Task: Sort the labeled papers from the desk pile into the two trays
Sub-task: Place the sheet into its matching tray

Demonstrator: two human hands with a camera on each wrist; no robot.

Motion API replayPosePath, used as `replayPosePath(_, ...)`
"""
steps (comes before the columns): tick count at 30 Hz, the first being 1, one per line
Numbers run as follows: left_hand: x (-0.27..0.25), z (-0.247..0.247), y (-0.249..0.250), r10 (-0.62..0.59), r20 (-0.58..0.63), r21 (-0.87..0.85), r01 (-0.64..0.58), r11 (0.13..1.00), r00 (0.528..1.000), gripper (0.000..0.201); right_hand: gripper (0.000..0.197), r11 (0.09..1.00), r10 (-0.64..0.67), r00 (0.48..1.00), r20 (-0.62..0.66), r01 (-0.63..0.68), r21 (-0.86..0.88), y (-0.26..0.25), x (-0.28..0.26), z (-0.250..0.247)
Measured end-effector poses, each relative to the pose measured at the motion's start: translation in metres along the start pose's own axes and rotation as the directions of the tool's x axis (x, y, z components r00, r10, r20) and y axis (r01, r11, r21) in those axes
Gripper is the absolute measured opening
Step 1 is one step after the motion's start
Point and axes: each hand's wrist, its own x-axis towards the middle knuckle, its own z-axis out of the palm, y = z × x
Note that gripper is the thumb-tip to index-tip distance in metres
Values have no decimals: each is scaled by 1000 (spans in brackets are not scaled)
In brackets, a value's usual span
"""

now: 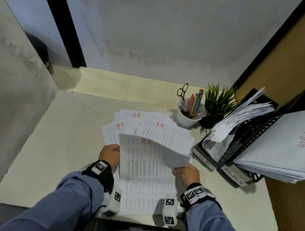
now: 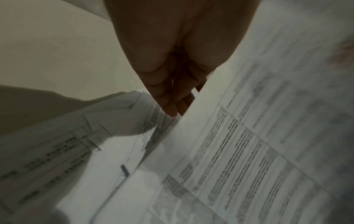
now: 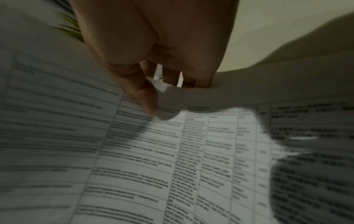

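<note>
A fanned pile of printed papers (image 1: 164,135) marked "HR" in red lies mid-desk. One sheet (image 1: 147,172) is raised off it, its far end curling over. My right hand (image 1: 183,171) pinches that sheet's right edge (image 3: 201,94) between thumb and fingers (image 3: 147,97). My left hand (image 1: 110,153) is at the sheet's left edge. Its fingers (image 2: 170,106) point straight down onto the pile (image 2: 76,136) behind the raised sheet (image 2: 249,136); the thumb is hidden. Two black mesh trays stand at the right, labelled HR (image 1: 203,158) and ADMIN (image 1: 234,178), both stuffed with papers.
A white cup (image 1: 185,118) with scissors and pens and a small green plant (image 1: 218,103) stand behind the pile, left of the trays. A brown wall runs close along the right. Bare desk top (image 1: 60,141) spreads to the left of the pile.
</note>
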Motion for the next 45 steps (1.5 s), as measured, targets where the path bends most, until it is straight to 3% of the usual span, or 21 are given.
replayPosePath(2, 2, 4, 4, -24, 5, -35, 24, 999, 1000, 41, 33, 997, 0, 1000, 4, 0, 75, 9, 4, -4)
replayPosePath(5, -1, 11, 6, -112, 108, -70, 120, 990, 988, 29, 49, 985, 45, 999, -4, -43, 168, 26, 12, -14)
replayPosePath(10, -5, 18, 12, -155, 214, 271, 94, 958, 965, 21, 61, 980, 5, 1000, -10, -3, 201, 33, 18, -30)
replayPosePath(11, -2, 19, 11, -154, 217, 314, 81, 946, 964, 34, 55, 984, 9, 1000, -19, -6, 179, 31, 16, -30)
replayPosePath(13, -1, 20, 12, -161, 215, 355, 76, 932, 963, 43, 23, 987, 5, 999, -34, 0, 161, 25, 10, -29)
replayPosePath(15, 0, 21, 9, -159, 217, 398, 61, 915, 963, 39, 12, 988, 11, 1000, -21, -7, 154, 22, 6, -27)
replayPosePath(18, -9, 25, 13, -110, 264, 380, 2, 925, 958, 23, 31, 989, 54, 996, -70, -44, 139, 23, 8, -29)
replayPosePath(20, -13, 28, 10, -71, 244, 325, -13, 946, 967, 41, 29, 997, 75, 992, -102, -77, -15, 20, 9, -31)
replayPosePath(23, -5, 24, -2, -2, 175, 247, -42, 968, 985, 36, 26, 969, 118, 988, -103, -138, -206, 21, 14, -33)
replayPosePath(27, 8, 15, -17, 68, 189, 167, -100, 981, 980, 29, 27, 991, 131, 980, -148, -123, 62, 20, 15, -27)
replayPosePath(29, -2, 12, -12, 64, 188, 96, -83, 992, 980, 35, 29, 985, 136, 972, -193, -112, 130, 12, 12, -24)
replayPosePath(31, -13, 10, -5, 17, 219, 50, -29, 998, 976, 39, 23, 991, 116, 966, -232, -96, 96, 3, 10, -24)
replayPosePath(37, -26, 25, 14, -122, 305, 7, 126, 992, 945, 11, 25, 993, 117, 966, -229, -116, 16, 16, 24, -26)
replayPosePath(39, -26, 29, 16, -127, 359, -68, 161, 985, 925, 47, 25, 994, 113, 969, -221, -112, 20, 22, 29, -28)
replayPosePath(41, -25, 34, 17, -73, 365, -39, 94, 995, 928, 68, 25, 993, 117, 967, -228, -117, 15, 21, 28, -28)
replayPosePath(43, -26, 37, 16, 25, 355, 0, -27, 1000, 935, 60, 25, 993, 116, 967, -228, -113, 25, 18, 25, -28)
replayPosePath(45, -22, 41, 12, 92, 370, -18, -91, 996, 924, 23, 22, 995, 96, 971, -219, -96, 9, 14, 21, -26)
